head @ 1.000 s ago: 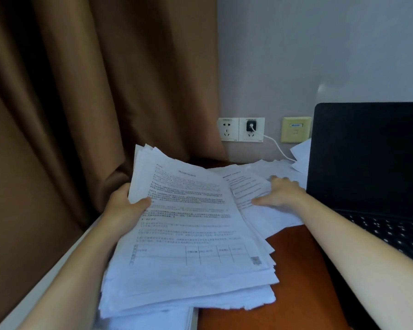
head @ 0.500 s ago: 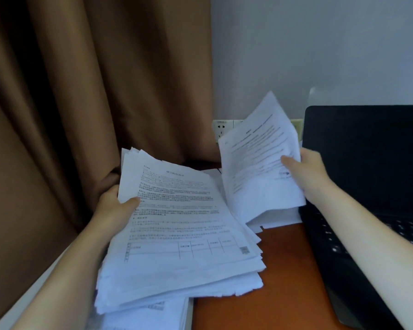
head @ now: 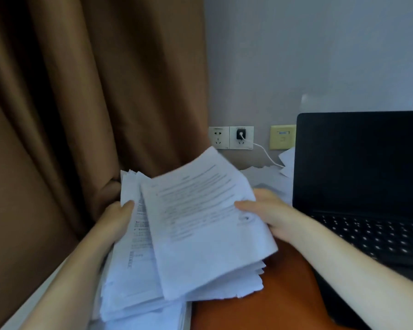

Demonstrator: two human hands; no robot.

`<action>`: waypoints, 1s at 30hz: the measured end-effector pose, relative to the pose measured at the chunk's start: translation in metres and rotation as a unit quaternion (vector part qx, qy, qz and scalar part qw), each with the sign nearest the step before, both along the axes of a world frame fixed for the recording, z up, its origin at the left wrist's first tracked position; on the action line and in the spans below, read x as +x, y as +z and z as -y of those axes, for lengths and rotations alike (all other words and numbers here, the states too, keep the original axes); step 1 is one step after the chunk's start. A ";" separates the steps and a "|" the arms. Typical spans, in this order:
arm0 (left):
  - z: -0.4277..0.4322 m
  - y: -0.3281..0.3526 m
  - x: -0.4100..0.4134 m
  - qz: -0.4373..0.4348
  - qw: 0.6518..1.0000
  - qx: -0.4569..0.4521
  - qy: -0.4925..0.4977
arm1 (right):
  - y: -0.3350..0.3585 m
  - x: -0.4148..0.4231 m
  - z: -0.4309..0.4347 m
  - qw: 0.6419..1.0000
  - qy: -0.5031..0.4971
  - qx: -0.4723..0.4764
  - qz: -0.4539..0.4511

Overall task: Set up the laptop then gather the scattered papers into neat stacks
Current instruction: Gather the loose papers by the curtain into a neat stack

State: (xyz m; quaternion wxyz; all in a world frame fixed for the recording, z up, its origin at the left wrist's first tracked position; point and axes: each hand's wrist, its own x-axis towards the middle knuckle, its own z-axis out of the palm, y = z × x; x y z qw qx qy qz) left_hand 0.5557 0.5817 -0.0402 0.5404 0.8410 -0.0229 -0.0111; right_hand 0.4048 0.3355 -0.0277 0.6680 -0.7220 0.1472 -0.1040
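Note:
My left hand (head: 118, 216) grips the left edge of a thick stack of printed papers (head: 134, 277) held above the desk's left end. My right hand (head: 265, 211) pinches a few printed sheets (head: 200, 222) by their right edge and lays them askew on top of that stack. More loose papers (head: 270, 175) lie on the desk behind my right hand, near the wall. The black laptop (head: 360, 163) stands open at the right, its screen dark and its keyboard showing beside my right forearm.
A brown curtain (head: 81, 103) hangs at the left, close behind the stack. Wall sockets (head: 230, 137) sit at the back with a white cable (head: 265, 153) plugged in. The orange-brown desk top (head: 272, 306) shows below the papers. Another sheet (head: 287, 160) lies behind the laptop's left edge.
My right hand picked a few sheets off the desk, lifted them, then carried them left and down onto the stack in my left hand.

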 end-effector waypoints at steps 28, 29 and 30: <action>-0.003 0.004 -0.012 0.127 0.990 -0.034 -0.047 | -0.020 0.077 0.033 0.978 -0.072 -0.163 -0.108; -0.005 0.004 -0.012 0.129 0.990 -0.037 -0.044 | -0.023 0.077 0.034 0.983 -0.088 -0.135 -0.087; -0.005 0.005 -0.012 0.130 0.990 -0.040 -0.040 | -0.025 0.076 0.035 0.983 -0.113 -0.130 -0.064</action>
